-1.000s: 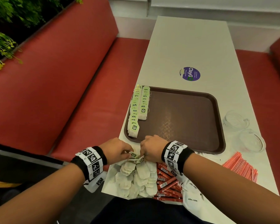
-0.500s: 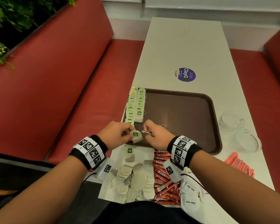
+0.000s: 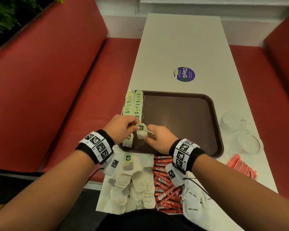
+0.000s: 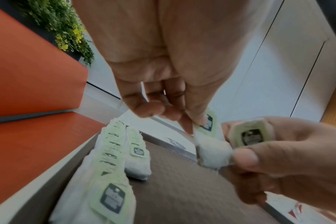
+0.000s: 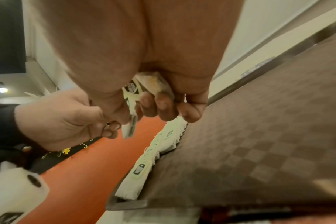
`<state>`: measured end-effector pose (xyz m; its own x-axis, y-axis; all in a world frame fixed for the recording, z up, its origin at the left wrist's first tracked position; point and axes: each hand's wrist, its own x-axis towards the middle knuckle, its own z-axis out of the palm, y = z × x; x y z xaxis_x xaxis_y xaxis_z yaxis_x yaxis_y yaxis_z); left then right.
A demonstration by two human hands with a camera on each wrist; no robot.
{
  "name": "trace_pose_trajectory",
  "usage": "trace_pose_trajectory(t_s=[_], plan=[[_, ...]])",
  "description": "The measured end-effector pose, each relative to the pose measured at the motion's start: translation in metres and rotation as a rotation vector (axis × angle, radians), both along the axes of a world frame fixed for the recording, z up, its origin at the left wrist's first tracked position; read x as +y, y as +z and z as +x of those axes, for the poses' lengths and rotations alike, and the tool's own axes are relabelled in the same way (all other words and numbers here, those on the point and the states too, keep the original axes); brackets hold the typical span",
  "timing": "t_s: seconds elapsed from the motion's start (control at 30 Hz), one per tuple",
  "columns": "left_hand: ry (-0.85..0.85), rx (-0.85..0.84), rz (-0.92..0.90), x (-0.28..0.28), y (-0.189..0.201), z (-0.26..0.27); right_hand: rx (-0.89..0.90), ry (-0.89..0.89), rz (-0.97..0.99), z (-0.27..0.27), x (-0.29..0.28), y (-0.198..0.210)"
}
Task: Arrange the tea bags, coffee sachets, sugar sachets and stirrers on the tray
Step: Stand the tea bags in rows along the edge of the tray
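Observation:
My left hand (image 3: 134, 125) pinches the green tag end of a tea bag (image 3: 141, 132) over the near left part of the brown tray (image 3: 182, 120). My right hand (image 3: 148, 136) pinches that bag's lower end and holds more tea bags (image 5: 133, 92) in its curled fingers. One tag (image 4: 250, 135) shows against the right fingers. Two rows of tea bags (image 3: 133, 104) lie along the tray's left edge; the inner row (image 4: 137, 153) is shorter. Loose tea bags (image 3: 135, 185), red coffee sachets (image 3: 165, 184), white sugar sachets (image 3: 193, 200) and orange stirrers (image 3: 240, 167) lie on the table.
Two glass bowls (image 3: 232, 121) (image 3: 249, 142) stand right of the tray. A purple sticker (image 3: 183, 74) sits on the white table (image 3: 182, 39) beyond it. Red bench seats (image 3: 57, 80) flank the table. The tray's middle and right hold nothing.
Both hands lifted from the loose tea bag pile near me and moved forward over the tray's near left corner, carrying tea bags. One bag now hangs between both hands.

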<state>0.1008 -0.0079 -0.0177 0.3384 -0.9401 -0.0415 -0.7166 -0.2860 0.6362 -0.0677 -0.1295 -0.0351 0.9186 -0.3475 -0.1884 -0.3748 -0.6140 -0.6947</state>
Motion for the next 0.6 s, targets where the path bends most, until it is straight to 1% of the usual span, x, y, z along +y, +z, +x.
trace_pose_trajectory(t_s=[0.13, 0.2, 0.27, 0.4, 0.5, 0.53, 0.6], plan=[[0.060, -0.100, 0.211, -0.019, -0.018, 0.018, 0.035, -0.071, 0.009, -0.009, -0.010, -0.002], [0.050, -0.133, 0.314, -0.030, -0.024, 0.026, 0.056, -0.074, 0.004, -0.013, -0.014, -0.003], [0.045, -0.173, 0.374, -0.040, -0.027, 0.032, 0.081, -0.057, -0.004, -0.016, -0.016, -0.004], [0.102, -0.229, 0.421, -0.053, -0.029, 0.039, 0.093, -0.051, 0.009, -0.016, -0.017, -0.005], [0.112, -0.275, 0.399, -0.057, -0.030, 0.036, 0.086, -0.045, 0.019, -0.016, -0.016, -0.005], [0.095, -0.289, 0.390, -0.057, -0.031, 0.034, 0.086, -0.044, 0.026, -0.016, -0.016, -0.004], [0.006, -0.315, 0.412, -0.056, -0.033, 0.027, 0.083, -0.044, 0.032, -0.015, -0.016, -0.004]])
